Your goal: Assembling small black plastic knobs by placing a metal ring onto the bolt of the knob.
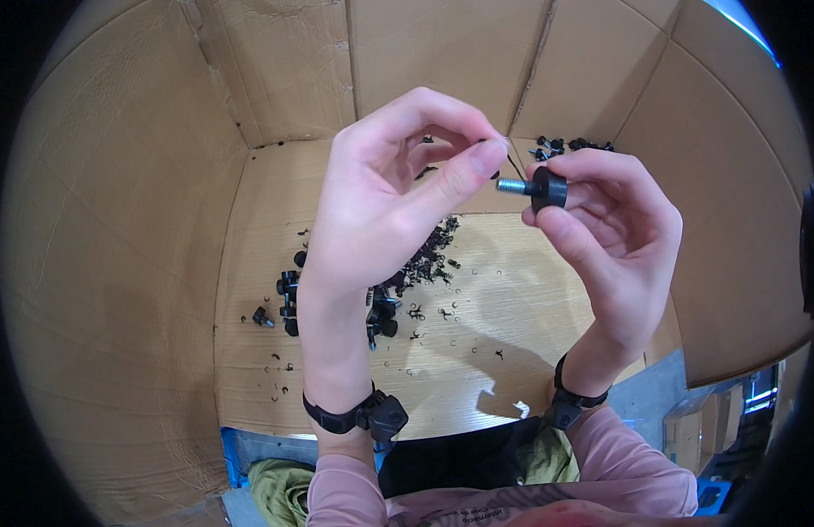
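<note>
My right hand (622, 233) pinches a black rubber stud mount (552, 188) between thumb and fingers. Its threaded silver bolt (512, 186) points left. Closed at thumb and fingertips, my left hand (389, 193) grips the end of a thin black strip (515, 167), which runs down to the mount where the bolt enters the rubber. Both hands are raised above the table. Below and behind my left forearm lie more rubber stud mounts (288, 290), partly hidden by the arm, and a dark pile of small black scraps (433, 255).
Tall cardboard walls (126, 228) surround the wooden tabletop (512, 290) at the left, back and right. More stud mounts (556, 146) sit at the back right by the wall. Thin curled black scraps (446, 313) are scattered over the table. Each wrist wears a black strap with a device (382, 416).
</note>
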### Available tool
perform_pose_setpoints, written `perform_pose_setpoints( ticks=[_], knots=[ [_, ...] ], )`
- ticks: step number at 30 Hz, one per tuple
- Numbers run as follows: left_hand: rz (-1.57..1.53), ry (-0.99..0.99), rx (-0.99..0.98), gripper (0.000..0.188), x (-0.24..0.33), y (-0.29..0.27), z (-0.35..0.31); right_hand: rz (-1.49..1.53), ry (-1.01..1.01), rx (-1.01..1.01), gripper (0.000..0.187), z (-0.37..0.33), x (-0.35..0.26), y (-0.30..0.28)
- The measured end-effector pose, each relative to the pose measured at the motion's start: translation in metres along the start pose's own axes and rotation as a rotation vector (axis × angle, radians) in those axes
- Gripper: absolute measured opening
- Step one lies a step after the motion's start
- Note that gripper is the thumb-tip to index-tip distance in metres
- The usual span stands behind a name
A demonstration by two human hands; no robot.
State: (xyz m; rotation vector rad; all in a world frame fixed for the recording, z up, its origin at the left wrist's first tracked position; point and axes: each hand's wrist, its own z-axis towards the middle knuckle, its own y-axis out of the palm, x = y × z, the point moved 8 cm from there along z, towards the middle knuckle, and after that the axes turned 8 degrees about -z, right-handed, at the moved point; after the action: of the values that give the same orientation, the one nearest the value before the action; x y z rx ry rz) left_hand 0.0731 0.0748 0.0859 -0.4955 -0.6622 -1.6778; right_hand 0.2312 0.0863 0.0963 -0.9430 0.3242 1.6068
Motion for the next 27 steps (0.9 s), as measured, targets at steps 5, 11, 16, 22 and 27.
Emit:
perform_pose_setpoints(
  ticks=[5, 11, 16, 22, 27],
  knots=[
    [-0.253, 0.066, -0.108, 0.014, 0.007, 0.012, 0.001, -0.002, -0.043, 0.151, 0.034, 0.001, -0.001, -0.005],
    [-0.375, 0.049, -0.124, 0.017, 0.002, 0.016, 0.003, 0.142, -0.113, 0.195, 0.034, -0.001, -0.003, -0.01],
    [-0.348, 0.037, -0.047, 0.016, -0.009, 0.006, 0.002, 0.123, -0.161, 0.278, 0.034, -0.003, -0.006, -0.01],
    [-0.578, -0.078, 0.059, 0.015, -0.012, 0.009, 0.003, 0.14, -0.225, 0.213, 0.033, -0.003, -0.011, -0.008],
    [-0.591, -0.111, 0.147, 0.016, -0.008, -0.003, 0.001, 0.088, -0.187, 0.135, 0.032, -0.001, -0.009, -0.001]
  ],
)
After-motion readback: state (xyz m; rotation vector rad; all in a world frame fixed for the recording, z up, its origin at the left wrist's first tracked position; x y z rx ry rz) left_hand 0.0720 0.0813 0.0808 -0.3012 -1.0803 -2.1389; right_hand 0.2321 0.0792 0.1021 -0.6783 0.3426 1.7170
